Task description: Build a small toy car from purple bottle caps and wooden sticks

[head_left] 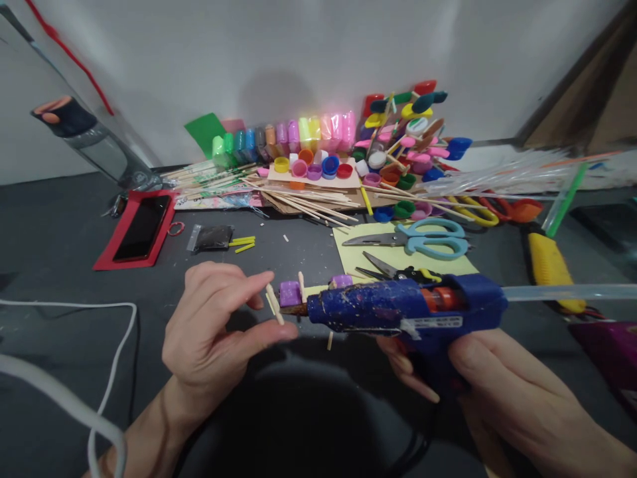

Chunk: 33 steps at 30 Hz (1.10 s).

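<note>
My right hand (502,372) is wrapped round the grip of a blue glue gun (368,307), which points left with a clear glue stick (562,293) standing out of its back. Between thumb and forefinger, my left hand (213,318) pinches a short piece of wooden stick (275,304) by its two ends. The gun's brown nozzle (294,309) is at the middle of that piece; whether they touch I cannot tell. Just behind lie a purple block (290,293) and an upright stick piece (301,287). Another purple piece (341,281) is partly hidden by the gun.
Blue-handled scissors (432,239) and black pliers-like cutters (393,269) lie on yellow paper. Wooden skewers (308,199), paint pots (314,171) and clay packs line the back. At left are a phone (142,229), a bottle (99,143) and a white cable (117,345).
</note>
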Tool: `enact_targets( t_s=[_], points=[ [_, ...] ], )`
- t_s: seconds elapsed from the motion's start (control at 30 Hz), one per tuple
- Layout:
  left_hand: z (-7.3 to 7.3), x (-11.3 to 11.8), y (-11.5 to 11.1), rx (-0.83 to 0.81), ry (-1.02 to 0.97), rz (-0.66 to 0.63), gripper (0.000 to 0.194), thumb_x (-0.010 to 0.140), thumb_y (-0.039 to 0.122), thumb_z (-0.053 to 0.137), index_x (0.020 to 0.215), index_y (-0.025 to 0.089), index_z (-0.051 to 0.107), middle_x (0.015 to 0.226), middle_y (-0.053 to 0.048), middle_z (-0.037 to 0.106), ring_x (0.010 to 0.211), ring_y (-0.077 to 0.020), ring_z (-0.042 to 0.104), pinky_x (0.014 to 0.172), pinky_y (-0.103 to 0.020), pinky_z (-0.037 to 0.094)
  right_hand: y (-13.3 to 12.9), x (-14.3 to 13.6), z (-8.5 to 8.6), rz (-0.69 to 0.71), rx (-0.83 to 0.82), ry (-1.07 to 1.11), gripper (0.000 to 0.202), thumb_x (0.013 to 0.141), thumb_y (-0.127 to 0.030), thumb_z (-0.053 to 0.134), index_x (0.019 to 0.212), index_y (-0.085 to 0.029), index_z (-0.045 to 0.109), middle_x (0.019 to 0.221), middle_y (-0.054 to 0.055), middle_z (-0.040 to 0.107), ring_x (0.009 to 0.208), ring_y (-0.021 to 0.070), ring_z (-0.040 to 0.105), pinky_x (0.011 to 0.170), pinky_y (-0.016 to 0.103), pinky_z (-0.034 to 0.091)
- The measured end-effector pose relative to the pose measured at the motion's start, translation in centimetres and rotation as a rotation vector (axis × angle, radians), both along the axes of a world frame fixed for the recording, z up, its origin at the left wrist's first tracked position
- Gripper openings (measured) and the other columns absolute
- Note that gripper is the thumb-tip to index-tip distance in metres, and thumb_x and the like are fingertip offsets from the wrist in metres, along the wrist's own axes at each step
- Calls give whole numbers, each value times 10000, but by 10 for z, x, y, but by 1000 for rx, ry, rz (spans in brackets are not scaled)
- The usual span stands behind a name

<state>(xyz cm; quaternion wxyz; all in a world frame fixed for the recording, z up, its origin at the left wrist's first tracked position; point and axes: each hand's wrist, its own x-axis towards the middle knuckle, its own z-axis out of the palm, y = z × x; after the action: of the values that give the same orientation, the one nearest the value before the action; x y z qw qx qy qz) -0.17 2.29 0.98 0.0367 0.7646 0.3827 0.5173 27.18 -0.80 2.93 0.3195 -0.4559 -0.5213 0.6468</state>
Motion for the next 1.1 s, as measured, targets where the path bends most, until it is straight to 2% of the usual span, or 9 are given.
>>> enact_targets(
  t_s=[0.1, 0.23, 0.37, 0.43, 0.6, 0.73, 0.93, 1.1],
  points=[
    [-1, 0, 2, 31, -4, -14, 487, 743, 349, 835, 1194, 217, 705, 727, -1, 640, 750, -194, 588, 705, -377, 466, -1, -1, 0, 4, -30, -19, 516, 892, -687, 502, 757, -235, 711, 729, 78, 666, 680, 250, 604, 635, 361, 511],
    [-1, 0, 2, 27, -6, -4, 472, 749, 373, 825, 1182, 224, 708, 730, -5, 644, 749, -197, 597, 697, -375, 465, -3, -3, 4, -82, -43, -43, 512, 880, -688, 524, 704, -236, 686, 684, 63, 638, 654, 241, 575, 622, 357, 497],
    [-2, -1, 3, 36, -10, -10, 477, 746, 370, 830, 1182, 219, 707, 729, -5, 646, 758, -199, 600, 702, -377, 467, -1, 1, 4, 25, -29, -31, 524, 898, -692, 491, 706, -238, 671, 707, 64, 640, 673, 238, 582, 660, 361, 501],
    [-2, -2, 3, 46, -15, -7, 472, 741, 373, 833, 1167, 210, 713, 725, -6, 645, 756, -199, 601, 699, -376, 468, -2, 1, 3, 33, -18, -18, 515, 913, -680, 478, 732, -241, 677, 714, 61, 642, 685, 236, 585, 663, 353, 493],
    [-2, -1, 3, 40, -27, 3, 451, 751, 395, 818, 1158, 230, 716, 719, -1, 640, 754, -197, 600, 700, -376, 468, -5, -5, 2, -132, -15, 0, 473, 928, -629, 505, 694, -248, 659, 669, 32, 619, 635, 209, 545, 638, 327, 460],
    [-3, -1, 3, 42, -24, 14, 440, 757, 398, 814, 1155, 239, 715, 721, 0, 639, 754, -196, 601, 699, -378, 472, 2, -2, 3, 26, -21, -16, 526, 895, -699, 487, 704, -241, 662, 683, 59, 632, 655, 237, 579, 621, 346, 477],
    [-3, -2, 5, 58, -26, -1, 455, 748, 415, 822, 1156, 250, 709, 720, 10, 643, 749, -190, 606, 693, -368, 471, 4, 0, 2, 45, -32, -36, 551, 867, -733, 490, 695, -240, 667, 674, 67, 638, 642, 245, 583, 625, 360, 493],
    [-3, -2, 5, 49, -34, -13, 454, 745, 391, 824, 1150, 217, 714, 731, -5, 642, 761, -201, 606, 702, -376, 467, -1, -4, 2, -119, -10, -44, 514, 900, -671, 513, 666, -241, 670, 646, 49, 639, 618, 219, 564, 611, 334, 466]
  ],
)
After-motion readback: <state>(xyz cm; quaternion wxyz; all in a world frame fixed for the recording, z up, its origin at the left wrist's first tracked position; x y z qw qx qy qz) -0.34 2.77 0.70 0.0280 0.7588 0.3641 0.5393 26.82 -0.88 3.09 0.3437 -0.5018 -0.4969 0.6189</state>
